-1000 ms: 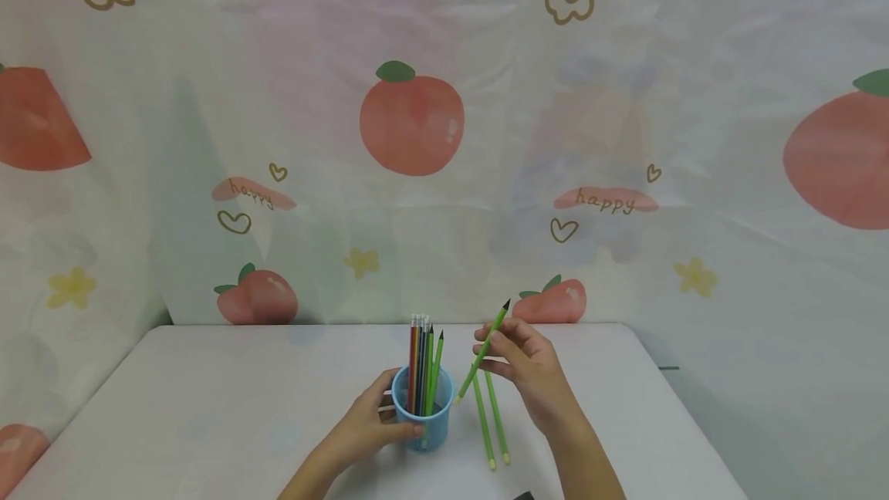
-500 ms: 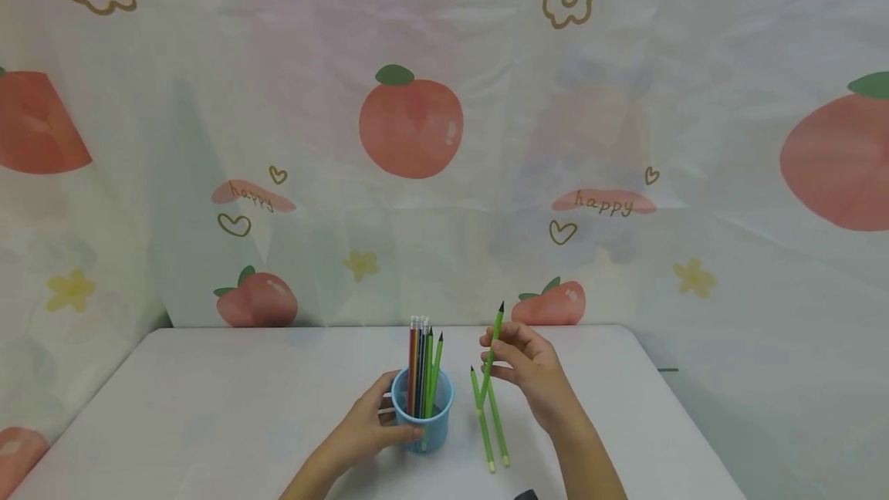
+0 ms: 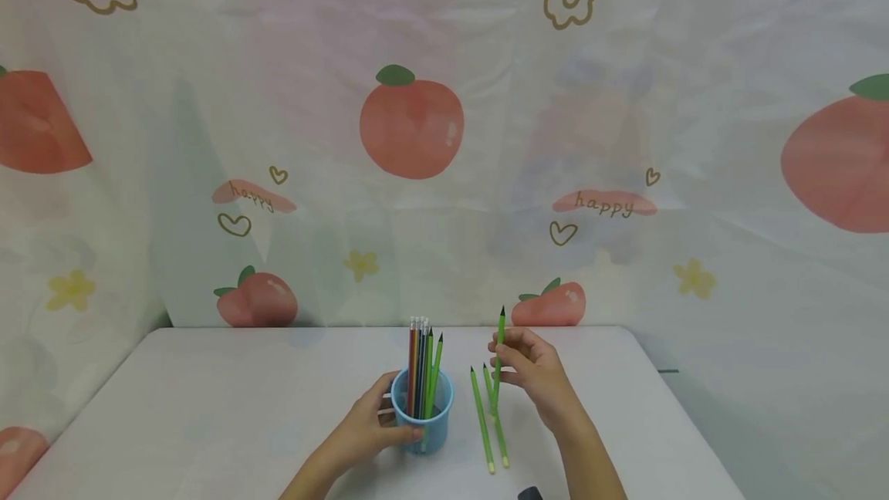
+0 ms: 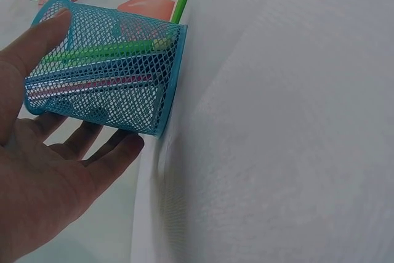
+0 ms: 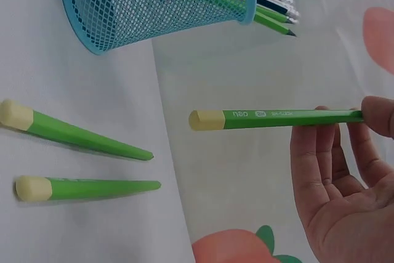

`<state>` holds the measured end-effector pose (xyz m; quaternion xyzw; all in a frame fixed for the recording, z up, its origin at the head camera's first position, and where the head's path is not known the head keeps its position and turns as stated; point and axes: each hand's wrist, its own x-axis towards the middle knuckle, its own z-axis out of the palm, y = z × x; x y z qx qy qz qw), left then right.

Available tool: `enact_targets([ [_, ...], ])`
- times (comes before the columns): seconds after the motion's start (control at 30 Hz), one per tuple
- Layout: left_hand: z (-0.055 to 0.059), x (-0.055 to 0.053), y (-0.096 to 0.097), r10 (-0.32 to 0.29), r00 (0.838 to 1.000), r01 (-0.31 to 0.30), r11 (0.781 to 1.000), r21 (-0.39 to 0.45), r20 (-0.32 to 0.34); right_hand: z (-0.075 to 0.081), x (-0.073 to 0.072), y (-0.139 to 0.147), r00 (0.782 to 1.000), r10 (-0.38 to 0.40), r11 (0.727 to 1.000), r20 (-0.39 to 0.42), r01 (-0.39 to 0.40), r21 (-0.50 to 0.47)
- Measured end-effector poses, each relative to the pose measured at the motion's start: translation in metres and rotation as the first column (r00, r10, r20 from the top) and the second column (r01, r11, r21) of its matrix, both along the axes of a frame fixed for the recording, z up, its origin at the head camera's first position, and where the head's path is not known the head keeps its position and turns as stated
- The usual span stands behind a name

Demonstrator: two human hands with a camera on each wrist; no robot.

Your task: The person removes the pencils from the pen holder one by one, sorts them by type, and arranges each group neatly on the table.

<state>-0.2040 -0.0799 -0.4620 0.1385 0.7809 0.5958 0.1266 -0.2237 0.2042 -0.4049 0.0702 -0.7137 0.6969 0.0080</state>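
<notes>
Now the green pencil (image 3: 498,353) stands almost straight up, tip on top; before it leaned. Right hand (image 3: 533,373) pinches it, low and right of middle. Left hand (image 3: 368,427) holds the blue cup (image 3: 422,411), just left of the pencil.

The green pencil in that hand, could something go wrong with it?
Maybe. The right hand pinches the green pencil with a cream eraser end only with its fingertips, near the sharp end, so it might slip and drop onto the two green pencils lying on the white table. The blue mesh cup is light and full of tall pencils; a bump could tip it, though the left hand steadies it.
</notes>
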Motion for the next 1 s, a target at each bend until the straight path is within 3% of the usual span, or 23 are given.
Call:
enact_targets([
  [0.43, -0.002, 0.0, 0.0, 0.003, 1.0, -0.003, 1.0, 0.009, -0.003, -0.012, -0.005, 0.007, 0.995, -0.095, 0.989, 0.041, 0.09, 0.117],
  [1.0, -0.003, 0.0, 0.0, 0.009, 1.0, -0.009, 1.0, -0.006, -0.005, -0.034, -0.011, 0.011, 0.982, -0.137, 0.966, 0.134, 0.102, 0.237],
])
